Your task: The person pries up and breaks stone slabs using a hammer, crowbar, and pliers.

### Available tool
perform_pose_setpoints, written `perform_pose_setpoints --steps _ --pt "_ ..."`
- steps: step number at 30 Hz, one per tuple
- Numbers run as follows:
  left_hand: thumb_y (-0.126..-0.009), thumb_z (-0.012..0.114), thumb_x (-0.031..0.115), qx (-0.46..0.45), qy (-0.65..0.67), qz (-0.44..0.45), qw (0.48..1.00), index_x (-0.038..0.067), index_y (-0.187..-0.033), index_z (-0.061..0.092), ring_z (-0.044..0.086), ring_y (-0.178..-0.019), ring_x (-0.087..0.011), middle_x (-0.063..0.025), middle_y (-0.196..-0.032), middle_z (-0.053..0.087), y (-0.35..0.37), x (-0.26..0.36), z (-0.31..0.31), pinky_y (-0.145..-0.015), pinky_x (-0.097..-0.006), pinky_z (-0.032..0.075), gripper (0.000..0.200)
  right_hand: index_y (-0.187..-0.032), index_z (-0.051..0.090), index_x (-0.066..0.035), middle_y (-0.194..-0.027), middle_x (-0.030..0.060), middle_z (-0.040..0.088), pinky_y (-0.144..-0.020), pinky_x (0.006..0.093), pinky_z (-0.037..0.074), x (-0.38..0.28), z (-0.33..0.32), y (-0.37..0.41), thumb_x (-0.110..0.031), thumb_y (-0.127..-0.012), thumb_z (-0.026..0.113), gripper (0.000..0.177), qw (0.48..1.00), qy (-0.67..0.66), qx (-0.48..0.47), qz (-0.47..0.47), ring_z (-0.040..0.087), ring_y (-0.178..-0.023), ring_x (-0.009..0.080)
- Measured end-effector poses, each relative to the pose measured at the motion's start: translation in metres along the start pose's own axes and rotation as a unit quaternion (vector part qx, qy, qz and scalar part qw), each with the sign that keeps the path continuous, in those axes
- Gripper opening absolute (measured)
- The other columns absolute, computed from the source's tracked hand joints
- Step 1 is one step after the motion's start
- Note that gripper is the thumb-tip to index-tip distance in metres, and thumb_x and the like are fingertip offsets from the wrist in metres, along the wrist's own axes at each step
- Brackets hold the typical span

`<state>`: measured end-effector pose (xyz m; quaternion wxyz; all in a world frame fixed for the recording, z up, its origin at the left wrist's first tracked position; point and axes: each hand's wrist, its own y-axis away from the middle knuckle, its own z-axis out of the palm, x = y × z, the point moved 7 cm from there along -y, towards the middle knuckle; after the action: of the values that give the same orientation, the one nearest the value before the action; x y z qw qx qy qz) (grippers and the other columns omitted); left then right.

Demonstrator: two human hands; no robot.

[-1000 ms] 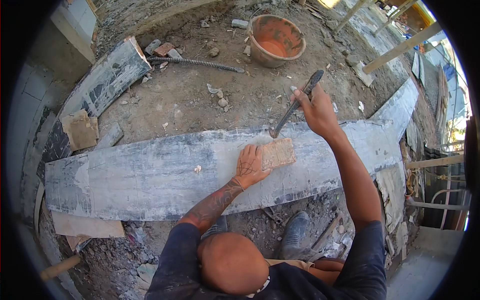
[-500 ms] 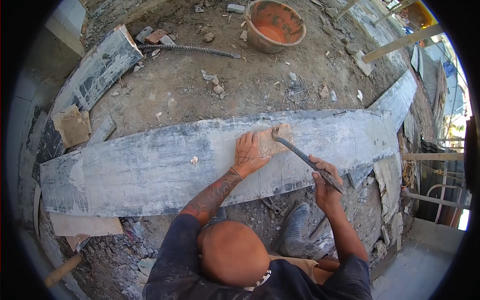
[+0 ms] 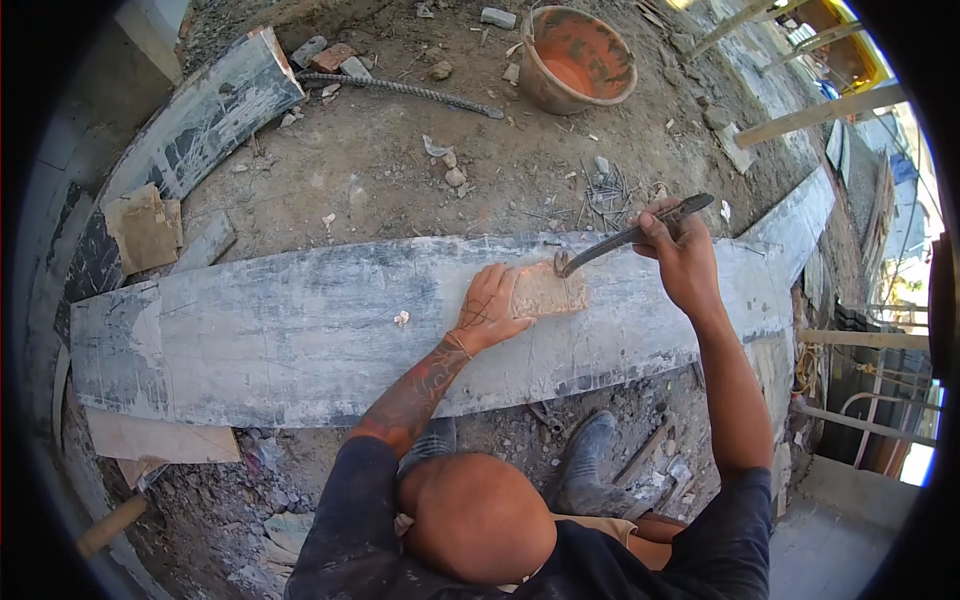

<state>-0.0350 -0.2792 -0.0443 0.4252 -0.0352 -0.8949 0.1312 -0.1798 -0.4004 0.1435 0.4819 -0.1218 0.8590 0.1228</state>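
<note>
My left hand [image 3: 493, 308] lies flat on the left end of a small tan wood block [image 3: 552, 291], pressing it against a long grey plywood board [image 3: 300, 340]. My right hand [image 3: 681, 252] grips the handle of a dark hammer [image 3: 630, 235]. The hammer's head hovers just above the block's upper right corner, with the handle raised to the right.
An orange bucket [image 3: 580, 62] stands on the dirt at the back. A rebar rod [image 3: 410, 91], a loose pile of nails [image 3: 605, 190], stones and brick pieces lie behind the board. A second curved board [image 3: 195, 130] leans at the left. My boot [image 3: 585, 460] stands below the board.
My right hand swung the hammer down onto the block, dropping low to the right, and has now lifted it again above the block's corner. My left hand stayed on the block.
</note>
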Motion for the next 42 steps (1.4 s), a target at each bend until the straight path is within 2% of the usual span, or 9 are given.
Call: perform_pose_setpoints --steps 16,18,21,23,27,29,32,38,42 --pt "-0.054 0.075 0.030 -0.024 0.013 -0.057 0.998 -0.001 -0.104 0.048 0.044 -0.094 -0.0300 -0.0135 -0.096 0.044 -0.007 -0.001 -0.003 -0.082 -0.0394 0.037 0.065 -0.097 0.056 0.001 -0.104 0.0179 0.061 -0.079 0.0310 0.047 0.035 0.035 0.152 0.004 -0.081 0.058 0.016 0.975 0.122 0.090 -0.160 0.061 -0.093 0.0228" --pt "-0.053 0.075 0.029 -0.023 0.013 -0.057 0.998 0.000 -0.105 0.048 0.044 -0.093 -0.0294 -0.0126 -0.095 0.044 -0.008 0.001 -0.003 -0.082 -0.0394 0.037 0.065 -0.101 0.056 0.000 -0.111 0.0184 0.057 -0.083 0.0324 0.046 0.063 0.033 0.167 0.008 -0.078 0.057 0.024 0.981 -0.104 0.161 -0.035 0.059 -0.097 0.0258" --pt "-0.054 0.076 0.030 -0.021 0.014 -0.050 0.998 0.000 -0.105 0.049 0.045 -0.092 -0.0296 -0.0131 -0.095 0.046 -0.007 0.001 -0.003 -0.080 -0.0385 0.038 0.065 -0.106 0.056 -0.001 -0.117 0.0183 0.053 -0.086 0.0328 0.044 0.040 0.029 0.163 0.011 -0.076 0.055 0.032 0.983 0.130 0.073 -0.107 0.058 -0.101 0.0257" --pt "-0.054 0.076 0.030 -0.019 0.014 -0.044 0.999 0.000 -0.105 0.049 0.045 -0.093 -0.0295 -0.0130 -0.095 0.046 -0.009 0.002 -0.005 -0.081 -0.0384 0.038 0.065 -0.104 0.057 0.000 -0.109 0.0170 0.057 -0.088 0.0333 0.042 0.030 0.018 0.160 0.009 -0.078 0.053 0.028 0.994 0.073 0.044 -0.069 0.056 -0.103 0.0239" --pt "-0.054 0.076 0.029 -0.017 0.005 -0.038 0.999 0.000 -0.105 0.048 0.045 -0.093 -0.0294 -0.0128 -0.095 0.046 -0.008 0.003 -0.003 -0.081 -0.0385 0.037 0.065 -0.090 0.058 0.006 -0.088 0.0187 0.062 -0.072 0.0328 0.048 0.029 0.009 0.123 -0.006 -0.084 0.053 0.014 0.955 -0.172 -0.118 0.211 0.062 -0.085 0.0227" --pt "-0.054 0.076 0.029 -0.021 -0.004 -0.025 0.999 0.000 -0.106 0.048 0.045 -0.093 -0.0293 -0.0128 -0.095 0.046 -0.006 0.005 -0.002 -0.081 -0.0386 0.037 0.066 -0.096 0.051 0.008 -0.079 0.0247 0.061 -0.063 0.0397 0.049 0.000 0.022 0.104 -0.014 -0.084 0.054 0.025 0.903 0.167 -0.229 0.323 0.064 -0.073 0.0322" --pt "-0.054 0.076 0.030 -0.041 0.000 -0.040 0.998 0.000 -0.108 0.047 0.045 -0.094 -0.0296 -0.0129 -0.097 0.046 -0.009 0.003 -0.002 -0.082 -0.0390 0.037 0.068 -0.103 0.042 0.005 -0.064 0.0237 0.058 -0.055 0.0466 0.043 0.037 0.039 0.129 -0.013 -0.084 0.055 0.029 0.909 0.366 -0.154 0.128 0.058 -0.061 0.0412" --pt "-0.056 0.076 0.030 -0.026 -0.003 -0.046 0.999 0.000 -0.114 0.045 0.043 -0.101 -0.0314 -0.0144 -0.105 0.046 0.001 0.003 0.003 -0.087 -0.0413 0.034 0.073 -0.093 0.040 -0.002 -0.061 0.0252 0.053 -0.054 0.0513 0.039 0.179 0.083 0.254 -0.013 -0.086 0.052 0.018 0.925 0.277 -0.016 0.258 0.052 -0.061 0.0481" --pt "-0.061 0.072 0.028 -0.049 -0.031 -0.029 0.998 0.002 -0.118 0.044 0.039 -0.112 -0.0320 -0.0156 -0.119 0.043 -0.013 0.013 -0.008 -0.092 -0.0425 0.032 0.069 -0.089 0.043 -0.003 -0.061 0.0242 0.052 -0.053 0.0491 0.039 0.176 0.096 0.274 -0.016 -0.087 0.052 0.016 0.935 0.199 0.042 0.291 0.052 -0.061 0.0470"
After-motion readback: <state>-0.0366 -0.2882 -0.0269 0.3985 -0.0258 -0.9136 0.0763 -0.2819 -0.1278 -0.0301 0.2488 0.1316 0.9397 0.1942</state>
